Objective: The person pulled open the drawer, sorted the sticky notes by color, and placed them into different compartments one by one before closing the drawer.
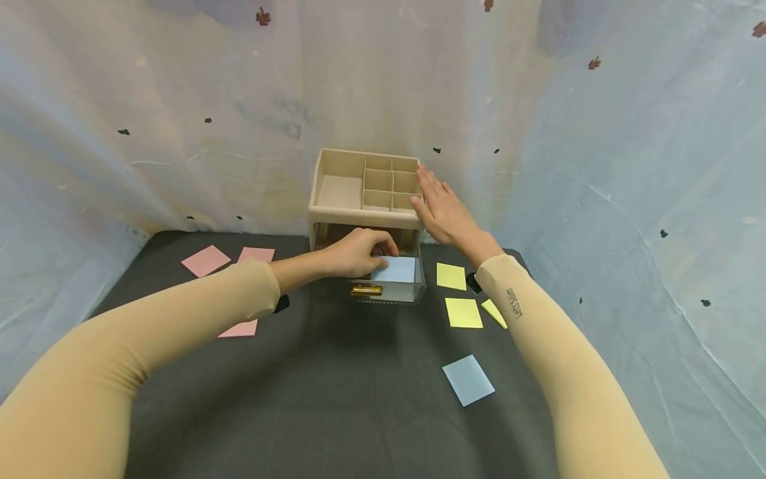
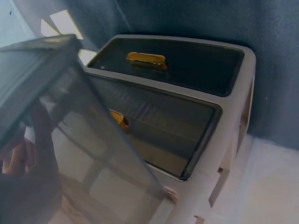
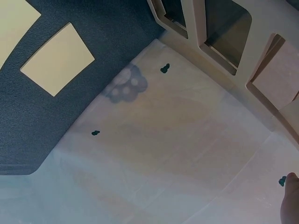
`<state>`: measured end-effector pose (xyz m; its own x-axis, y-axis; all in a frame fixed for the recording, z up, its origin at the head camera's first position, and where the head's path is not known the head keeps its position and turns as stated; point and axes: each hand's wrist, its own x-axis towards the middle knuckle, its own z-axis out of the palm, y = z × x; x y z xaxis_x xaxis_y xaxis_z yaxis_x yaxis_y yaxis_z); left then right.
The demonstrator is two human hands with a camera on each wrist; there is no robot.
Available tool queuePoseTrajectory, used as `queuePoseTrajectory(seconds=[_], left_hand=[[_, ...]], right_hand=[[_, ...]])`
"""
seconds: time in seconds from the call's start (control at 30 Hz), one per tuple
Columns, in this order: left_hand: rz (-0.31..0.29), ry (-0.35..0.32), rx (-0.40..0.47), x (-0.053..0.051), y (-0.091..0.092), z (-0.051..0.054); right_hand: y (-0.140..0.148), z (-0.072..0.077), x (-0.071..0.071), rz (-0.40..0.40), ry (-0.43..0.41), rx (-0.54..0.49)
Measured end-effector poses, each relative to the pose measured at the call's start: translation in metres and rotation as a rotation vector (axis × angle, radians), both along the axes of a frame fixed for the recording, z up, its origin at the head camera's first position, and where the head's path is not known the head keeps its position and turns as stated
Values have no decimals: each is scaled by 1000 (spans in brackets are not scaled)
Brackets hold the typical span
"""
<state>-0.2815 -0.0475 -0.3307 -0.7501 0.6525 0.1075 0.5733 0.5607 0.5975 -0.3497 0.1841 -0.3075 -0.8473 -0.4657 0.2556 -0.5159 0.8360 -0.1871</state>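
Observation:
A beige desktop organizer [image 1: 365,216] with open compartments on top stands at the back of the table. Its top drawer [image 1: 397,291], transparent with a gold handle [image 1: 366,291], is pulled out. My left hand [image 1: 356,254] reaches into that drawer, and its thumb and fingers pinch the left edge of a light blue sticky note pad [image 1: 399,269]. In the left wrist view, the drawer wall [image 2: 107,154] partly covers the hand. With fingers extended, my right hand [image 1: 445,214] rests against the organizer's upper right side. Only a fingertip [image 3: 290,198] shows in the right wrist view.
Yellow pads [image 1: 463,313] lie right of the organizer, and another blue pad [image 1: 469,380] lies nearer the front. Pink pads [image 1: 206,261] are on the left, partly behind my left sleeve. Lower drawers [image 2: 163,126] are shut. A patterned curtain [image 1: 371,80] hangs behind the dark table.

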Motion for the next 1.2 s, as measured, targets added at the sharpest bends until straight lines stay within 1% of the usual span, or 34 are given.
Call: queuePoseTrajectory(seconds=[0.17,0.3,0.53,0.77,0.97,1.07,1.2], left_hand=[[-43,-5,-12,-4,-1,-5],[-59,-14,-34,-7,-1,-7],[-58,-27,-63,-9,0,-9],[-60,-2,-71,-8,0,-8],[-52,17,-94,-9,1,-9],[-51,11,-101,-10,2,-11],[-51,12,-110,-10,3,-13]], right_hand=[[1,-1,2,-4,2,3],[2,-2,3,-7,5,7],[3,-3,3,-15,9,16],[5,-2,2,-14,4,16],[5,-1,2,-14,1,21],[6,-2,3,-18,-4,12],[7,-4,4,-15,-22,-37]])
